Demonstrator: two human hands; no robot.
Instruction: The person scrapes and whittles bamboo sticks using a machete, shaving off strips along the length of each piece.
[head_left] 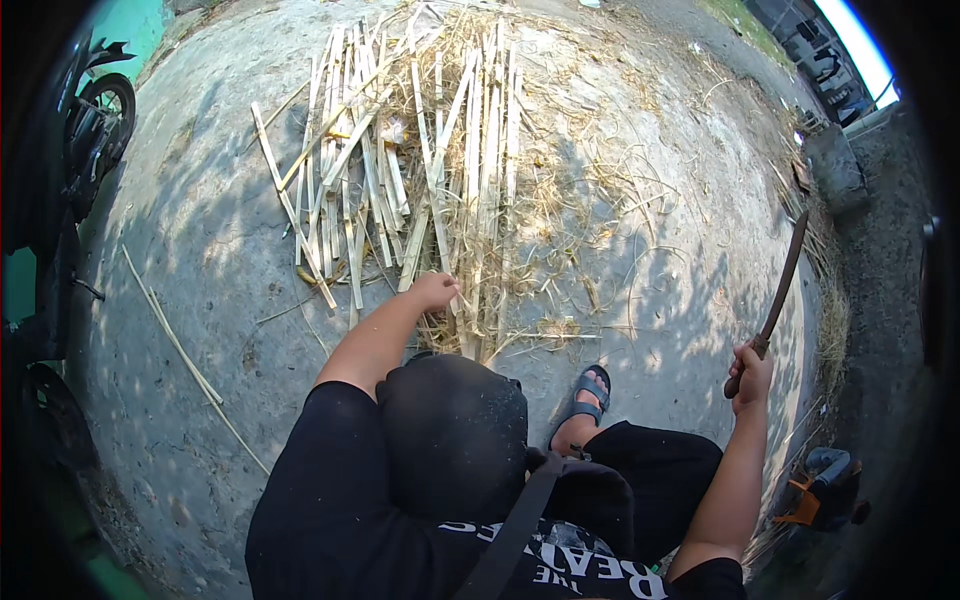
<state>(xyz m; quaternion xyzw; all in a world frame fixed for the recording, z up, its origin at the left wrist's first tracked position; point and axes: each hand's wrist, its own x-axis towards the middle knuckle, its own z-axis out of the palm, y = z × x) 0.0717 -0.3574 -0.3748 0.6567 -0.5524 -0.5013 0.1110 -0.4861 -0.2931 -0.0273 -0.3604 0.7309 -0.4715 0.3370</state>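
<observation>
My right hand [752,374] is closed around the handle of a machete [783,285], held out to the right with its long brown blade pointing up and away. My left hand [437,291] is closed at the near end of the pile, its fingers pinched against a thin bamboo strip [460,311]. How much of that strip lies in the grip is partly hidden. Beyond the hand, split bamboo strips [345,165] lie lengthwise in a loose, overlapping heap. Fine curly shavings [590,225] spread to its right.
A large black rounded shape [455,425] is close in front of my body, beside my sandalled foot [585,400]. Long thin strips [180,350] lie on the concrete at left. A motorcycle [95,130] stands far left. A concrete block [838,170] and an orange-legged item [800,505] are at right.
</observation>
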